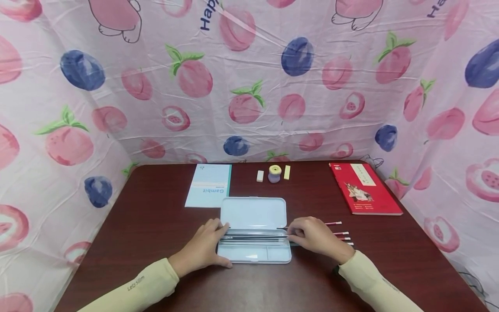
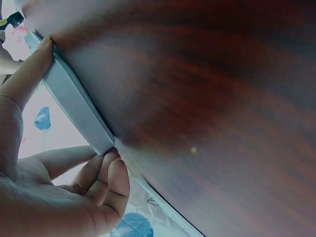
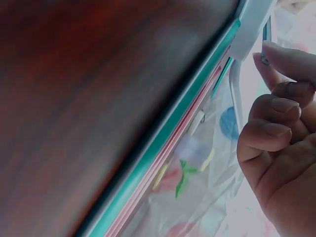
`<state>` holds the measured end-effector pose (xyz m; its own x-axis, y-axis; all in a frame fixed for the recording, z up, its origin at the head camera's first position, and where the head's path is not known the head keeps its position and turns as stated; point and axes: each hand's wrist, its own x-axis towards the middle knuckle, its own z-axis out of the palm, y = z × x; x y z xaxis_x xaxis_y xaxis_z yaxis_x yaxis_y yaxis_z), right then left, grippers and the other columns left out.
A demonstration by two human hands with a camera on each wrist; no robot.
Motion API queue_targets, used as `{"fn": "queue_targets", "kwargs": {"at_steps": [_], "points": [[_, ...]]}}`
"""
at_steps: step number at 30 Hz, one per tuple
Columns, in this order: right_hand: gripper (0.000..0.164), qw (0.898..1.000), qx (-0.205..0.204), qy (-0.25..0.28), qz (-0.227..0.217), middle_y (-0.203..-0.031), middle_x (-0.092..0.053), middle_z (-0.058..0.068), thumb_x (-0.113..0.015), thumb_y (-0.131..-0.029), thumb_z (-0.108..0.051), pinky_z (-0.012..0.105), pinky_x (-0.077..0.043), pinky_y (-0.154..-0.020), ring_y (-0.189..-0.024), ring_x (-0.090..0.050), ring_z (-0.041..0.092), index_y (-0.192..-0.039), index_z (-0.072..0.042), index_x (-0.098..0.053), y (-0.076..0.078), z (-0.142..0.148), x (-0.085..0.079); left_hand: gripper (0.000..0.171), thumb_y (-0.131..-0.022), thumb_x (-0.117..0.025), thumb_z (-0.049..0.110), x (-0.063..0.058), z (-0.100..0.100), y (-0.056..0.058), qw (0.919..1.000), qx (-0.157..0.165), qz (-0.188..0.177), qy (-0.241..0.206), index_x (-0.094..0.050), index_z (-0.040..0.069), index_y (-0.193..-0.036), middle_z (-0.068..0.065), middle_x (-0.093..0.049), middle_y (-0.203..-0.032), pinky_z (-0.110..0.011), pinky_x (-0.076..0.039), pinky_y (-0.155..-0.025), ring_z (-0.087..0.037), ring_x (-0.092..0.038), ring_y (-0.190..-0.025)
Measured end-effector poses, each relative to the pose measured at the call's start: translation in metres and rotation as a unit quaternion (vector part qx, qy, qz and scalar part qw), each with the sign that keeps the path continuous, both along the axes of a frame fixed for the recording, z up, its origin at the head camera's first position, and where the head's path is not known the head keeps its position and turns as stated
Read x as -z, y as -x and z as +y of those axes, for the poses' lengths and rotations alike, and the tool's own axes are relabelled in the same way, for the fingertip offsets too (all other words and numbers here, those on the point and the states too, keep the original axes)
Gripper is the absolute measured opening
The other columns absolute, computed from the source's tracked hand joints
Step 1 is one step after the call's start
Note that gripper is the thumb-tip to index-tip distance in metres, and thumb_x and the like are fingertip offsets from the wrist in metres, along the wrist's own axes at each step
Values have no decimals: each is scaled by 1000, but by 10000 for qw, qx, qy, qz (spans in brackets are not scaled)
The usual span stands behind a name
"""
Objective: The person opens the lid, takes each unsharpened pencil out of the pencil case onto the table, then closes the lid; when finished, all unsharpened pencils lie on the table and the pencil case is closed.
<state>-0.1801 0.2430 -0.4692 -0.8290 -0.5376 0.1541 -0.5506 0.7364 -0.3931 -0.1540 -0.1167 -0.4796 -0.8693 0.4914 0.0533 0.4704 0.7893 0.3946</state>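
Note:
A light blue pencil case [image 1: 253,212] lies with its lid raised toward the back. Several dark pencils [image 1: 255,237] lie across its rear part; a divided tray makes up the front. My left hand [image 1: 200,248] holds the case by its left end, thumb at the front corner and fingers toward the rear. In the left wrist view, fingertips touch the corner of the case [image 2: 76,101]. At the opposite end, my right hand [image 1: 317,236] pinches the tip of a thin dark pencil [image 3: 267,30] between thumb and forefinger, its other fingers curled.
Red pencils with white ends [image 1: 343,234] lie beside and beyond the right hand. Behind the case are a blue notebook [image 1: 208,186], a white eraser [image 1: 260,176], a yellow and purple round container [image 1: 274,174] and a yellow strip [image 1: 287,172]. A red book [image 1: 374,195] lies at right.

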Motion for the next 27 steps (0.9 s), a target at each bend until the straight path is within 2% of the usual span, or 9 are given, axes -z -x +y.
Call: {"fn": "queue_targets", "kwargs": {"at_steps": [5,11,17,27], "points": [[12,9996,99,198,-173,-65,-51,-16,-88,-87,-16,21,-43,-59,-59,-42,-2,-91,-22,-79,-4,17,-1,111,-65,-101,52,0,0,0,10000,44,36,-8,-57,-3,-151,-8,-60,-120,-37,-44,-90,-15,-45,-103],[11,9975,144,564,-413,-69,-56,-16,-87,-88,-17,21,-46,-61,-62,-48,-1,-93,-21,-79,-7,41,-3,111,-65,-101,51,0,0,0,10000,59,50,-37,-57,-4,-150,-8,-60,-119,-38,-43,-91,-15,-45,-103],[12,9946,64,863,-574,-70,-56,-15,-86,-90,-16,21,-46,-62,-65,-49,-1,-93,-24,-77,-10,65,-3,111,-65,-101,52,0,0,0,9999,79,87,-18,-57,-4,-150,-8,-60,-119,-37,-43,-91,-14,-45,-103],[9,9917,-107,1085,-688,-72,-57,-14,-84,-92,-17,21,-45,-61,-65,-49,-2,-96,-21,-77,-14,103,-1,110,-65,-101,51,-1,0,-1,9999,72,79,-43,-58,-4,-150,-8,-60,-118,-37,-43,-90,-14,-45,-103]]}}
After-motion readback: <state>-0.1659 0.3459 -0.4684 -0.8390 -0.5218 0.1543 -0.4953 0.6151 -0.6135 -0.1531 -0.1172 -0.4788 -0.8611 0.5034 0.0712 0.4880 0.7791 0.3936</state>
